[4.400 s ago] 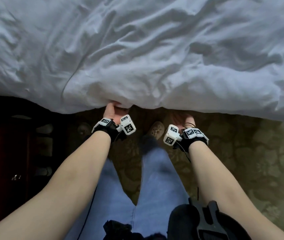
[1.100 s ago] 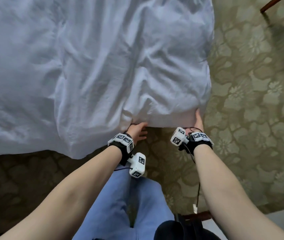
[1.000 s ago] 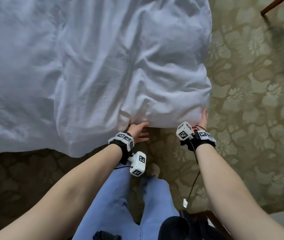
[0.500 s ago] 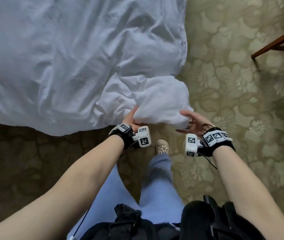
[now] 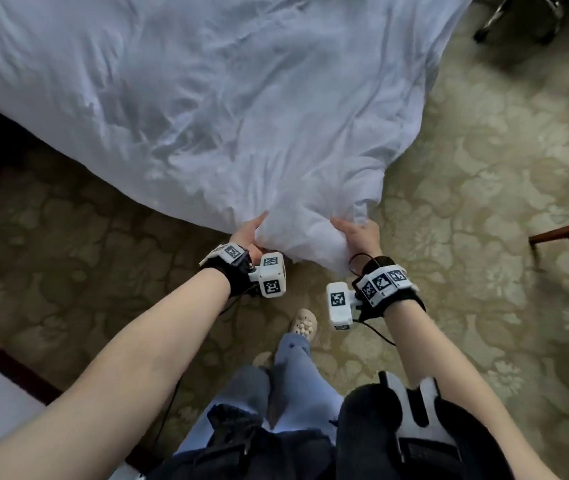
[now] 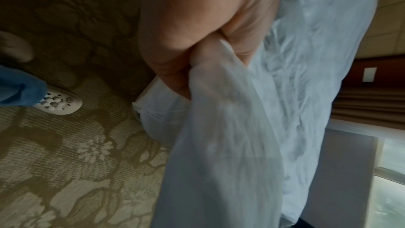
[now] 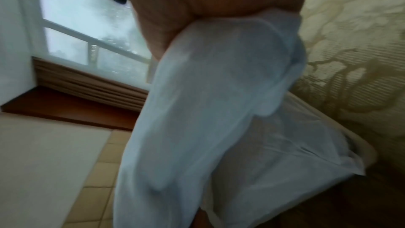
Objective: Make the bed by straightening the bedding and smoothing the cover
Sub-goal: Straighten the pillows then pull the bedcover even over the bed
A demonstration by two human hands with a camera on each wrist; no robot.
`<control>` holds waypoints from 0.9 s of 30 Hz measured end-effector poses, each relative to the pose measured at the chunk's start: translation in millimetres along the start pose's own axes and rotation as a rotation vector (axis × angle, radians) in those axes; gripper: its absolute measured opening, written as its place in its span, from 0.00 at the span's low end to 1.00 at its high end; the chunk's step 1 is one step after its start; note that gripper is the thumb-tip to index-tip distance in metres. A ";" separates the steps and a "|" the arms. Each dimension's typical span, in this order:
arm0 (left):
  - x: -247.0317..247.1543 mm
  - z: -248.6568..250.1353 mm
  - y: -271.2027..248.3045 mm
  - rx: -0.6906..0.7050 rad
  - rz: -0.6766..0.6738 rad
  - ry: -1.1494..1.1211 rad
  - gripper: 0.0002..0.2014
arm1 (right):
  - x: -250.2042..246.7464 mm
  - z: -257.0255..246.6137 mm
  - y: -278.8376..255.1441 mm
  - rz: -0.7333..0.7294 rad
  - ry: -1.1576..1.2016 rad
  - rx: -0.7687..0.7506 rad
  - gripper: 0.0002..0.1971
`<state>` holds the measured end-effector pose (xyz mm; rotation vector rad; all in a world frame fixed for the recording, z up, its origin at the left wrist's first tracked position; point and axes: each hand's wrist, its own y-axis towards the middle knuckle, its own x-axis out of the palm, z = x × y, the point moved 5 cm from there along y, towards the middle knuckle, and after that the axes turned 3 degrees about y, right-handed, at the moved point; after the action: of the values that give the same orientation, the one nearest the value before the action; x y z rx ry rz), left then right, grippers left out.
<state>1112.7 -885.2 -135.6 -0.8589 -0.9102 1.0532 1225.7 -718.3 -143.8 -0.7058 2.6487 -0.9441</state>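
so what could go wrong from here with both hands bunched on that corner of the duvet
1. Both the left hand and the right hand grip one bunched corner of the white duvet, so a pull may drag it askew and deepen its creases.
2. The corner hangs over the patterned carpet close to the shoe, so it could be stepped on.

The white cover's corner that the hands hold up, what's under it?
Under the cover corner, between left hand and right hand, only patterned carpet shows. The bed beneath stays hidden.
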 end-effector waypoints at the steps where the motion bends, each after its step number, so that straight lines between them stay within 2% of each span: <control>1: -4.3 1.2 -8.1 0.010 0.019 -0.024 0.13 | 0.7 -10.7 -12.8 -0.006 0.003 -0.052 0.06; 4: -6.9 3.4 -21.0 0.025 0.006 -0.022 0.17 | -5.6 -29.6 -39.9 0.019 0.027 -0.141 0.09; 6: -3.0 2.8 -33.4 0.056 -0.034 -0.028 0.13 | -15.1 -34.8 -58.1 0.053 0.050 -0.158 0.08; 10: 1.9 -21.4 -56.9 0.034 -0.042 -0.014 0.13 | -41.1 -30.8 -98.8 0.121 0.106 -0.184 0.15; 12: -1.9 -42.1 -53.9 -0.008 -0.030 -0.012 0.15 | -54.7 -16.0 -108.6 0.131 0.090 -0.184 0.15; 14: -8.9 -60.1 -48.3 -0.008 -0.004 0.005 0.20 | -64.7 6.6 -109.3 0.125 0.055 -0.166 0.11; 16: -14.6 -76.4 -47.3 -0.018 0.016 -0.007 0.21 | -71.5 29.2 -106.0 0.122 0.013 -0.127 0.07; 18: -27.6 -95.3 -30.8 -0.024 0.069 0.002 0.21 | -75.8 50.9 -97.7 0.124 0.001 -0.086 0.11; 21: -50.8 -128.4 19.2 -0.084 0.185 0.162 0.38 | -84.6 95.8 -72.1 0.131 -0.042 0.005 0.15; 22: -59.0 -138.7 36.3 -0.080 0.231 0.236 0.37 | -87.2 113.3 -62.9 0.116 -0.102 0.055 0.16; 23: -61.1 -147.3 40.0 -0.067 0.231 0.340 0.31 | -89.5 130.3 -53.8 0.092 -0.186 0.118 0.17; 25: -53.9 -165.7 22.6 -0.063 0.156 0.478 0.16 | -96.5 160.0 -40.9 0.015 -0.372 0.277 0.09; 26: -53.4 -178.1 16.1 -0.107 0.136 0.507 0.07 | -99.7 175.3 -37.6 -0.046 -0.423 0.379 0.04; 27: -55.5 -191.9 17.7 -0.149 0.153 0.537 0.04 | -105.8 191.5 -29.4 -0.096 -0.443 0.469 0.10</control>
<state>1269.7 -960.8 -234.7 -1.2757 -0.4759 0.8256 1398.5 -784.5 -264.1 -0.8130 1.9332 -1.2115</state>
